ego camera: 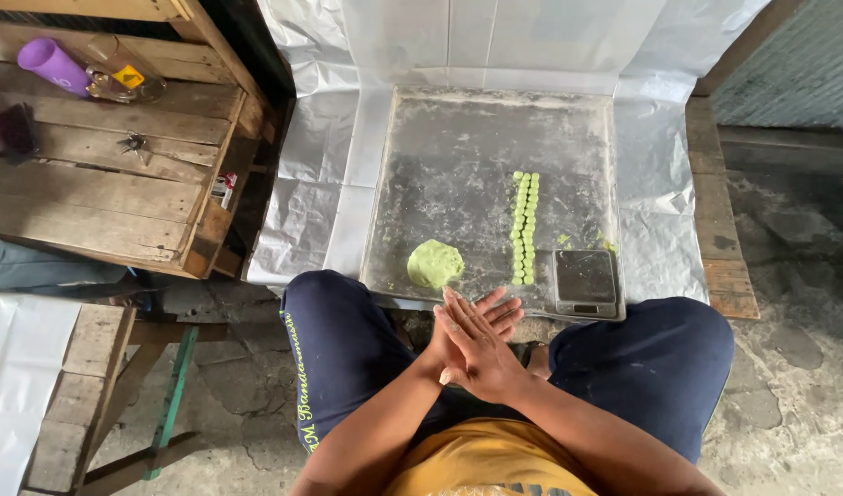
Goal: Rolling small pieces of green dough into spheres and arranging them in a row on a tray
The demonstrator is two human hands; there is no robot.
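My left hand (497, 315) and my right hand (469, 347) are pressed palm to palm over my lap, fingers stretched out and crossed, the right one on top. Whatever lies between the palms is hidden. Just ahead of them, a floured metal tray (458, 147) carries a flattened lump of green dough (433, 264) near its front edge. Two close rows of small green dough balls (524, 228) run away from me on the tray's right half. A small digital scale (585, 278) sits at the tray's near right corner, close to my hands.
A white plastic sheet (302, 184) lies under and behind the tray. A wooden crate table (100, 174) at left holds a purple cup (52, 64) and a glass jar (118, 78). A wooden bench with a green leg (172, 386) stands on the cracked concrete floor (789, 367).
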